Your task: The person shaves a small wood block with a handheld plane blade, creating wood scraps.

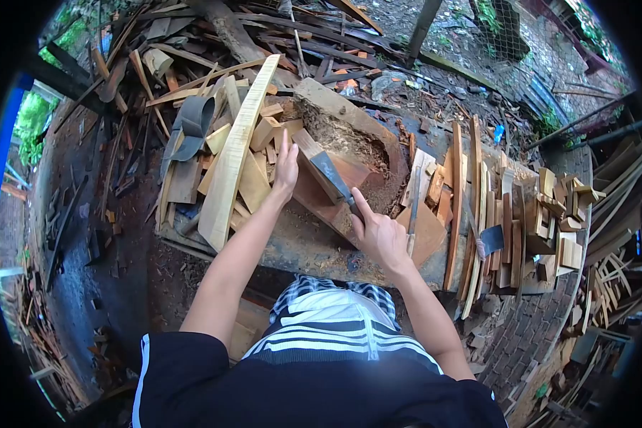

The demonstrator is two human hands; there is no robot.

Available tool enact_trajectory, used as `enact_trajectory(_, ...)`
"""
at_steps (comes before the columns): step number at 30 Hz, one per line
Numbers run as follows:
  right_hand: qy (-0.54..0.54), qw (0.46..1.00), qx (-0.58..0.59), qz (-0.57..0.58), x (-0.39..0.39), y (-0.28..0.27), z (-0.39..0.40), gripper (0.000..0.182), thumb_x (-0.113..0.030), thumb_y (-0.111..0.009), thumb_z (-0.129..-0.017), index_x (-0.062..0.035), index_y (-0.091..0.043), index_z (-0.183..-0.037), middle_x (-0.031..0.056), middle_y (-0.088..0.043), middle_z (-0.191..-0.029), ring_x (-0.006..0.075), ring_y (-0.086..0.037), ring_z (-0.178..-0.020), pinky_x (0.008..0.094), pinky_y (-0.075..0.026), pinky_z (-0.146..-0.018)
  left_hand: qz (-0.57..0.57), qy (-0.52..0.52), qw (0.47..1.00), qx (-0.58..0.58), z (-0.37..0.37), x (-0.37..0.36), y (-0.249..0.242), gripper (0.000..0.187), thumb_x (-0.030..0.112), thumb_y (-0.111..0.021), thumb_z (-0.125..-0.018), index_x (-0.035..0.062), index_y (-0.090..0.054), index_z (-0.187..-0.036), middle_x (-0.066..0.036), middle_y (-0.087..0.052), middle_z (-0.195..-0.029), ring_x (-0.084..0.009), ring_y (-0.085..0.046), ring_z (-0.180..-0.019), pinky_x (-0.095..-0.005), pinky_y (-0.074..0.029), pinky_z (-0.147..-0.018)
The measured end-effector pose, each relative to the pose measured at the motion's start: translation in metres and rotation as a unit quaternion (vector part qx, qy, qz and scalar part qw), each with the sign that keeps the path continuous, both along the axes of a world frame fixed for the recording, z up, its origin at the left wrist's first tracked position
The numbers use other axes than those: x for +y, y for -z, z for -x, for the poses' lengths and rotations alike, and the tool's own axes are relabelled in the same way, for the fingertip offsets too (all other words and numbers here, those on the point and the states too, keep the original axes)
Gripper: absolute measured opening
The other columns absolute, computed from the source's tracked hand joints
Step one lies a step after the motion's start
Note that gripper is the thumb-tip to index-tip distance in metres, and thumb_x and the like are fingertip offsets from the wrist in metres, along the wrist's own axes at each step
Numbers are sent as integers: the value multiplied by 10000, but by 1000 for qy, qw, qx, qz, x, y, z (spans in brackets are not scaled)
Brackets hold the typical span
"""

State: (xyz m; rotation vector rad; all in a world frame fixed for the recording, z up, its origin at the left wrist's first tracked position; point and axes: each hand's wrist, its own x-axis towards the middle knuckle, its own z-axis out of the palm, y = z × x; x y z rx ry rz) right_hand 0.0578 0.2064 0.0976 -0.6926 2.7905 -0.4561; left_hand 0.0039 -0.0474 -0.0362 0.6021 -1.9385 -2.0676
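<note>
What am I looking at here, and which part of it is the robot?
There is no robot here: these are a person's two bare hands, seen in a single picture from a camera worn on the head, looking forward and down. The right hand holds a bladed tool by its handle, with the blade over a wooden block. The left hand is open near the block, holding nothing that I can see. On the worktable lie a long pale plank, a curled grey sheet and many wood pieces.

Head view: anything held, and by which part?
Yes: the bladed tool, by its handle, in the right hand. The left hand looks open, no grip visible.
</note>
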Motion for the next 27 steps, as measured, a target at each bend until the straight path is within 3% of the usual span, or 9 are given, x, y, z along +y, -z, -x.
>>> enact_trajectory(4, -22, 1000, -8, -4, 13, -14, -3, 565, -314, -558, -935, -221, -392, -1467, 177, -669, -692, 361, -670, -620, 471, -518, -535, 120, 1, 993, -10, 7, 0, -9, 425, 222, -398, -1020, 53, -429, -1409, -197, -490, -1404, -280, -442, -1336, -359, -316, -1101)
enact_trajectory(7, -22, 998, -48, -27, 19, -18, -7, 562, -322, -515, -965, -252, -338, -1494, 225, -668, -730, 404, -670, -682, 508, -519, -606, 73, 43, 996, -6, 4, -7, -7, 410, 245, -395, -1033, 100, -441, -1414, -90, -530, -1308, -183, -472, -1234, -302, -325, -1060)
enact_trajectory(11, -21, 999, -31, -10, -18, -7, 19, 550, -334, -506, -970, -245, -342, -1487, 237, -665, -729, 424, -662, -672, 515, -522, -614, -37, -38, 998, -20, -9, 14, -25, 632, 136, -419, -909, 7, -274, -1511, -148, -338, -1535, -224, -313, -1408, -307, -225, -1148)
enact_trajectory(12, -26, 1000, -6, -11, -24, -2, 23, 539, -339, -503, -971, -246, -353, -1480, 239, -664, -726, 420, -664, -673, 516, -524, -614, -16, -47, 999, -21, -16, 25, -20, 779, 122, -439, -829, -14, -141, -1536, -206, -244, -1577, -293, -280, -1441, -354, -212, -1172)
enact_trajectory(14, -31, 999, -13, -16, -21, -6, 23, 541, -345, -502, -971, -250, -350, -1482, 238, -664, -727, 418, -665, -677, 513, -526, -616, -64, -16, 997, -30, -40, 53, -40, 875, 128, -514, -789, -56, -77, -1525, -271, -185, -1570, -322, -148, -1478, -373, -148, -1197)
enact_trajectory(15, -34, 999, -24, -26, -16, -10, 21, 544, -350, -501, -971, -253, -348, -1483, 237, -664, -727, 416, -667, -681, 511, -527, -619, 53, 22, 998, -1, -47, 60, -7, 954, 135, -578, -770, -97, -17, -1506, -294, -109, -1575, -341, -109, -1483, -383, -129, -1201)
enact_trajectory(18, -30, 996, -64, -61, 7, -24, 9, 547, -361, -501, -969, -259, -348, -1484, 235, -668, -735, 414, -671, -696, 504, -531, -632, 55, 70, 995, 42, -56, 84, -10, 1041, 184, -644, -773, -115, 51, -1489, -290, -45, -1583, -352, -61, -1487, -380, -98, -1206)
enact_trajectory(21, -44, 996, -42, -59, 1, -24, 16, 553, -371, -504, -966, -260, -349, -1485, 234, -670, -735, 416, -670, -695, 506, -532, -628, 121, 52, 990, -44, -49, 92, -4, 1108, 220, -700, -806, -86, 115, -1490, -279, 11, -1588, -344, -31, -1490, -377, -82, -1207)
enact_trajectory(27, -44, 998, 9, -47, -38, -7, 38, 525, -387, -500, -965, -257, -392, -1463, 251, -666, -739, 420, -669, -684, 521, -532, -636, -83, 82, 993, 1, -51, 92, 1, 1143, 225, -727, -856, -27, 187, -1493, -243, 64, -1597, -305, -13, -1493, -364, -99, -1204)
